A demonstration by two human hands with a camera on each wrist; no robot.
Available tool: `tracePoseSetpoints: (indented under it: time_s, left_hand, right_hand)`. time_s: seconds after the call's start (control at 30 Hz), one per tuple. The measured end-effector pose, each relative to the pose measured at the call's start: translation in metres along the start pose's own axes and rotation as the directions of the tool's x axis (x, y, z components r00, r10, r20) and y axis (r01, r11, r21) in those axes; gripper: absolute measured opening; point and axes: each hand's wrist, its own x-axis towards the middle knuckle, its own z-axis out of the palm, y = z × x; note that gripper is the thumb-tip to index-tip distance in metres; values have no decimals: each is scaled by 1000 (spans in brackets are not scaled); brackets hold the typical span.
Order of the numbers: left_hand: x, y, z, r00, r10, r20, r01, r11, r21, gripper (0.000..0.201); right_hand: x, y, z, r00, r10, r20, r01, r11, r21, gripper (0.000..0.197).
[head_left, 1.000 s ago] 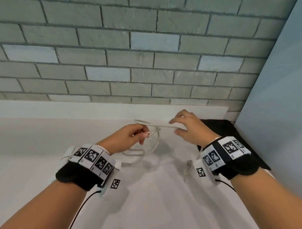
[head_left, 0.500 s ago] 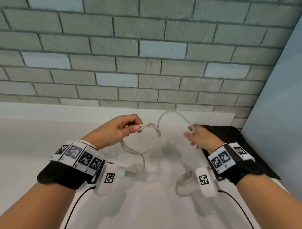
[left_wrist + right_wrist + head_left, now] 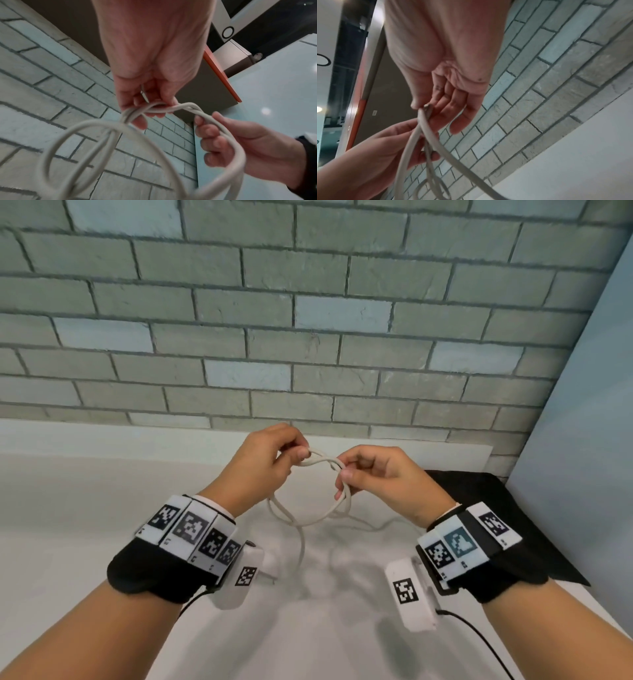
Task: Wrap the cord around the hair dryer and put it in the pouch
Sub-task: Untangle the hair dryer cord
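A white cord is gathered into loose loops held above the white counter. My left hand pinches the top of the loops between thumb and fingers. My right hand pinches the same bundle just to the right. In the left wrist view the cord runs from my left hand into the curled fingers of my right hand. In the right wrist view my right hand pinches the cord. A black pouch lies flat at the right. No hair dryer body shows plainly.
A grey brick wall rises behind the counter, and a pale blue panel closes the right side. A slack stretch of cord trails on the counter below my right hand. A white part is half hidden by my left wrist.
My hands have come together. The right hand carried a length of cord leftward to the loops in my left hand, and both now pinch the bundle. The view tilted up a little.
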Motion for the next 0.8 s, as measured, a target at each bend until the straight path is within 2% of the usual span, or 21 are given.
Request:
tracePoseSetpoints:
  time_s: [0.07, 0.1, 0.13, 0.17, 0.23, 0.27, 0.3, 0.33, 0.4, 0.5, 0.57, 0.63, 0.67, 0.73, 0.77, 0.8]
  left_hand:
    - [0, 2, 7, 981, -177, -80, 167, 979, -120, 24]
    - [2, 2, 8, 943, -313, -108, 268, 913, -308, 27]
    - [5, 1, 5, 880, -464, -99, 343, 768, -541, 29]
    - [9, -3, -1, 807, -589, -43, 371, 561, -740, 30]
    - [14, -15, -17, 690, -716, 107, 314, 164, -935, 30]
    - [14, -22, -23, 650, -742, 162, 272, 28, -962, 30]
    - [13, -26, -27, 625, -756, 197, 239, -55, -969, 30]
    - [10, -30, -28, 611, -763, 211, 222, -90, -971, 31]
    - [5, -33, -24, 614, -761, 209, 264, -52, -963, 30]
    - [-2, -31, -14, 650, -731, 208, 368, 64, -927, 29]
    - [-3, -26, -11, 722, -651, 234, 392, 106, -914, 29]
    - [-3, -18, -11, 804, -530, 270, 413, 171, -895, 31]
    - [-3, -14, -11, 831, -474, 290, 427, 210, -880, 30]
    - [-1, -8, -11, 865, -378, 330, 451, 298, -841, 21]
    - [-1, -4, -10, 874, -340, 348, 460, 345, -818, 18]
    - [0, 0, -8, 878, -318, 357, 465, 397, -791, 18]
  right_hand:
    - [0, 5, 1, 999, 12, -39, -10, 999, 52, 9]
    - [-1, 7, 1, 999, 23, -34, -21, 997, 74, 10]
    - [-3, 10, 1, 999, 39, -5, -38, 995, 95, 11]
    - [-7, 14, 1, 998, 58, 31, -62, 991, 116, 11]
    - [-14, 22, 1, 993, 91, 79, -102, 982, 156, 15]
    - [-17, 27, 0, 991, 106, 85, -119, 978, 170, 20]
    - [-18, 30, 0, 989, 123, 81, -136, 975, 177, 23]
    - [-19, 31, -1, 987, 146, 70, -157, 970, 184, 23]
    - [-18, 30, -3, 981, 190, 44, -195, 965, 173, 23]
    - [-14, 26, 1, 983, 186, -3, -185, 981, 54, 37]
    - [-10, 26, 7, 986, 159, -57, -163, 985, -62, 38]
    - [-9, 22, 12, 987, 152, -59, -159, 979, -131, 22]
    - [-9, 19, 14, 984, 177, -18, -178, 976, -128, 17]
    - [-8, 17, 14, 953, 292, 74, -291, 956, -27, 46]
    - [-7, 17, 15, 937, 336, 92, -342, 938, 59, 50]
    - [-7, 15, 15, 930, 354, 97, -363, 925, 113, 45]
